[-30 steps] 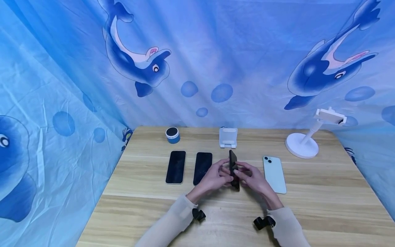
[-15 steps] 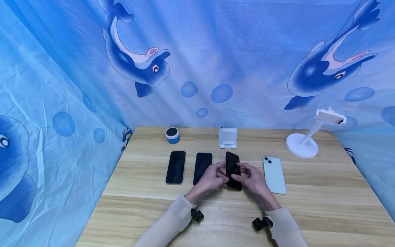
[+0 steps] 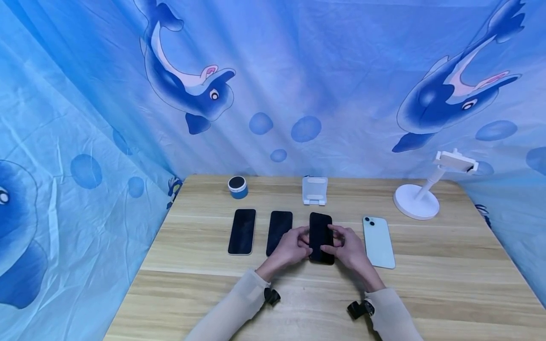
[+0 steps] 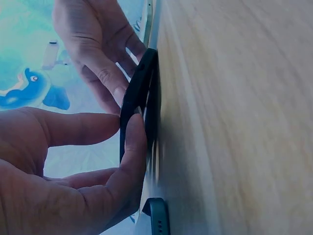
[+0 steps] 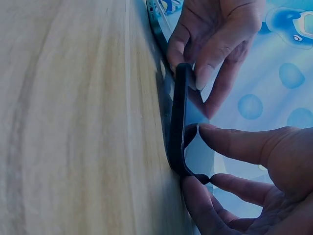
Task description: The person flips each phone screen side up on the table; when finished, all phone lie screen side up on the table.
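In the head view a black phone (image 3: 321, 237) faces screen up, low over the wooden table (image 3: 307, 308). My left hand (image 3: 294, 245) pinches its left long edge, thumb on the screen side. From the right, my right hand (image 3: 350, 246) grips the opposite edge, thumb over the screen. Both wrist views show the phone's dark side (image 4: 137, 88) slightly tilted, close against the wood, with fingertips partly under it. To the left lies a dark phone (image 3: 279, 227), partly behind my left hand. A pale green phone (image 3: 378, 242) lies right of my right hand, camera side up.
Another dark phone (image 3: 242, 232) lies further left. Behind it stands a small blue and white cylinder with a dark top (image 3: 238, 188). A small white stand (image 3: 314, 189) is beyond the held phone, and a taller white phone stand (image 3: 418, 201) stands back right. Dolphin-printed curtains (image 3: 273, 85) enclose the table.
The held phone has turned from nearly edge-on to screen up and come down toward the table. Both hands have kept hold of its sides; the other phones have stayed put.
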